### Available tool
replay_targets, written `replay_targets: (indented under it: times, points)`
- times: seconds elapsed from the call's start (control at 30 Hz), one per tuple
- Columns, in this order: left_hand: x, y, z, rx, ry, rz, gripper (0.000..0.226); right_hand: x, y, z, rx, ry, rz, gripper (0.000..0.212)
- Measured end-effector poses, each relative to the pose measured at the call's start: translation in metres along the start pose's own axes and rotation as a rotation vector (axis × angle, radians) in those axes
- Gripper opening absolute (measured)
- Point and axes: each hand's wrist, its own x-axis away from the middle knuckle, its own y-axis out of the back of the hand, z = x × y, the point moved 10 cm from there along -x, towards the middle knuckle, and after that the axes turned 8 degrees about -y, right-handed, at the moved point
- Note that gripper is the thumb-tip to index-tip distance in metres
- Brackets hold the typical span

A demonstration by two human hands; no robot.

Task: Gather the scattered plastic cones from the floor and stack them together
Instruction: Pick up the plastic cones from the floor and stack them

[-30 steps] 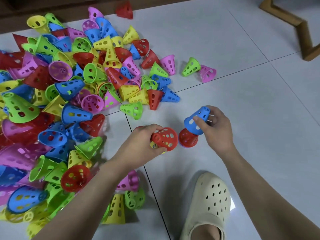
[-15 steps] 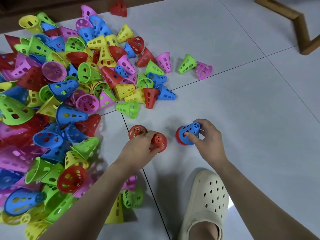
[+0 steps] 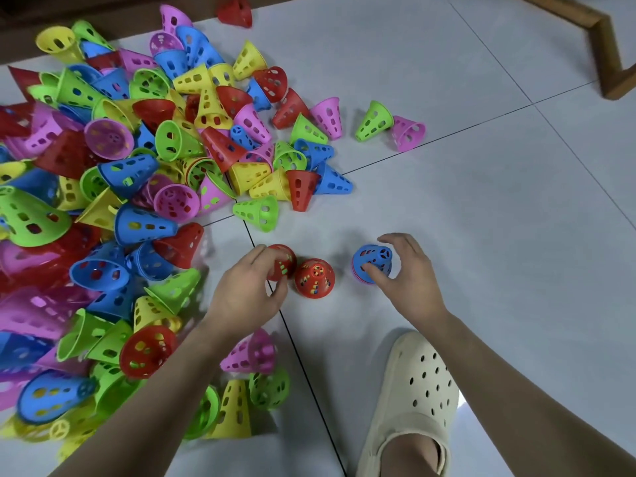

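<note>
- Since half a second ago: the red-topped stack (image 3: pixel 314 277) now stands on its own on the floor tile, no longer in the left hand's grasp; the right hand's fingers have lifted off the blue-topped stack.
- Left hand (image 3: pixel 249 292): fingers curled around a second red cone (image 3: pixel 283 261), which sits just left of the red-topped stack, touching or nearly touching it.
- Right hand (image 3: pixel 407 275): fingers relaxed and arched over the blue-topped stack (image 3: pixel 372 263); thumb tip at its lower rim, index finger above its top; grasping nothing firmly.
- Blue-topped stack: upright on the floor (image 3: pixel 481 218), narrow end up, red and pink rims showing beneath the blue one; apart from the red-topped stack, to its right.
- Red-topped stack: upright, narrow end up, other colours visible through its holes.
- Loose pile of cones (image 3: pixel 137 166): red, blue, green, yellow and pink, spread over the left half of the view, most lying on their sides.
- Green cone (image 3: pixel 258 211): on its side at the pile's near edge, just above the left hand.
- Green and pink pair (image 3: pixel 392 127): lying apart from the pile, to the upper right.
- Cream clog (image 3: pixel 413 401): on the person's foot, below the right hand.
- Wooden furniture leg (image 3: pixel 609 53): upper right corner.
</note>
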Motion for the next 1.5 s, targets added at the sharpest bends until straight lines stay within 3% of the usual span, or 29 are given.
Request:
replay_targets:
  times: [0.1,0.17,0.37,0.53,0.67,0.83,0.97,1.07,1.23,1.33,1.5]
  points:
    - [-0.001,0.005,0.014,-0.002,0.064,-0.019,0.034,0.028,0.009,0.045,-0.039,0.212,-0.150,0.033]
    - [0.001,0.002,0.026,-0.003,0.133,0.017,0.046,0.054,-0.004,0.075,-0.105,0.344,-0.131,0.027]
    - [0.009,-0.017,0.046,0.044,0.226,0.162,0.078,0.125,-0.099,0.107,-0.001,0.563,0.431,0.043]
    - [0.008,-0.019,0.051,0.035,0.258,0.123,0.063,0.168,-0.146,0.110,0.133,0.751,0.688,0.050]
    - [0.008,-0.018,0.049,-0.040,0.212,0.139,0.046,0.182,-0.165,0.103,0.220,0.849,0.722,0.038]
    - [0.016,-0.011,0.049,-0.096,0.185,0.120,0.042,0.186,-0.179,0.088,0.295,0.841,0.774,0.032]
    - [0.020,0.003,0.048,-0.070,0.201,0.042,0.043,0.178,-0.171,0.086,0.250,0.770,0.754,0.037]
    - [0.018,0.016,0.041,0.008,0.220,-0.027,0.044,0.154,-0.148,0.077,0.056,0.451,0.720,0.040]
    - [0.005,0.036,0.011,0.064,0.159,-0.102,0.047,0.100,-0.075,0.075,-0.461,0.067,0.373,0.032]
    - [-0.002,0.043,-0.010,0.078,0.127,-0.145,0.048,0.074,-0.032,0.074,-0.615,0.025,0.149,0.029]
    - [-0.006,0.027,-0.030,0.089,0.077,-0.101,0.044,0.045,0.027,0.060,-0.647,0.021,-0.112,0.023]
